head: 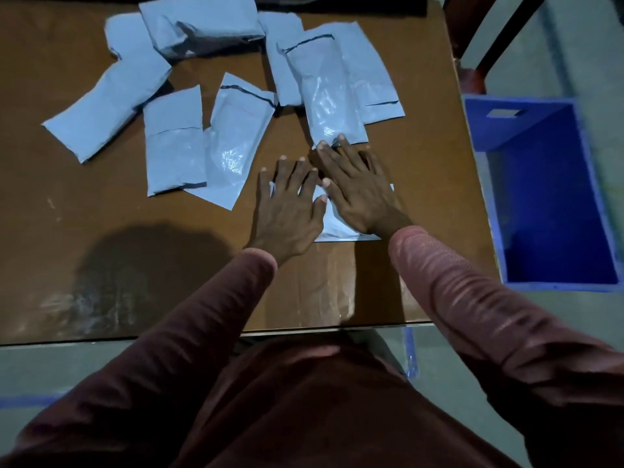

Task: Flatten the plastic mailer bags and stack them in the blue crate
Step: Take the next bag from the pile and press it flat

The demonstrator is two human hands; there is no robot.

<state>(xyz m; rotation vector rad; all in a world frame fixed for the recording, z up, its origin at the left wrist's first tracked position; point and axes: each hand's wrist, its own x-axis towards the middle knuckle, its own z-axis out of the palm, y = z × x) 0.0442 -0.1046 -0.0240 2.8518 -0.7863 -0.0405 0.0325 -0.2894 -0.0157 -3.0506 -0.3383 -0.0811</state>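
A pale plastic mailer bag (332,224) lies flat on the brown table (101,231), mostly hidden under both hands. My left hand (290,211) presses on its left part with fingers spread straight. My right hand (358,194) presses on its right part, fingers straight, the fingertips reaching the lower edge of another mailer (327,99). Several more mailers lie across the far half of the table, some folded or puffy, such as one (174,143) at the left and one (202,25) at the back. The blue crate (584,157) stands on the floor to the right of the table and looks empty.
A dark chair leg and frame (472,76) stand beyond the crate at the table's far right corner. Blue tape (410,352) marks the floor near the table's front edge. My shadow falls on the table's near left part.
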